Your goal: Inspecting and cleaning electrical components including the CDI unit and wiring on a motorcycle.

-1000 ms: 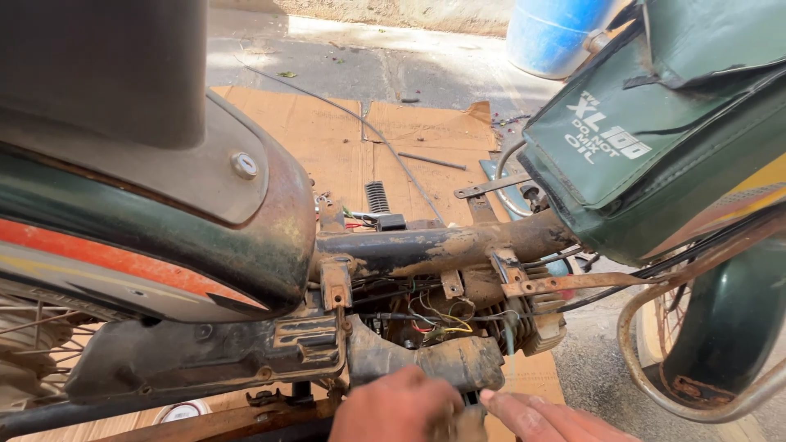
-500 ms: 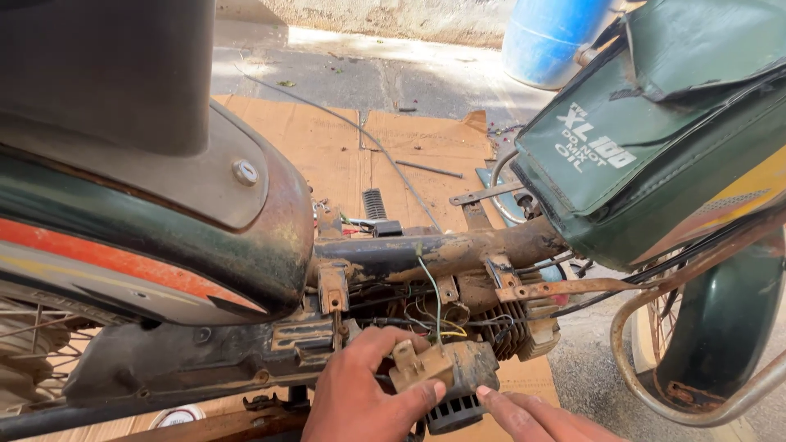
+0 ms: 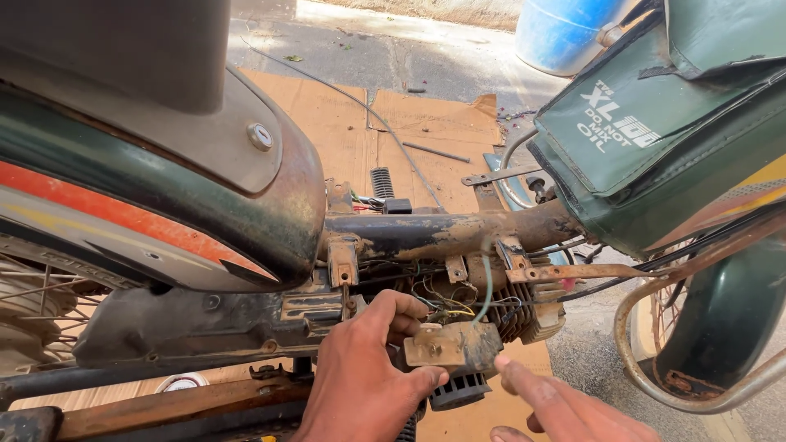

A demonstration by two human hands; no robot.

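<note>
Two hands in frame, both low. Left hand is curled round a grimy metal unit under the moped frame, thumb beneath, fingers over the top; it holds it. Unit is rusty, mud-caked, with a flat tan bracket on the face and a black ribbed part just below. Right hand is mostly open, index finger extended, tip just beside the unit; contact can't be judged. Yellow and green wires run from the unit up to the frame tube, a rusty, mud-streaked cylinder. Finned engine cylinder sits just right. Above left: dark green tank with orange stripe, rust patches. Right: green vinyl bag. Beyond: cardboard sheet, blue drum.
</note>
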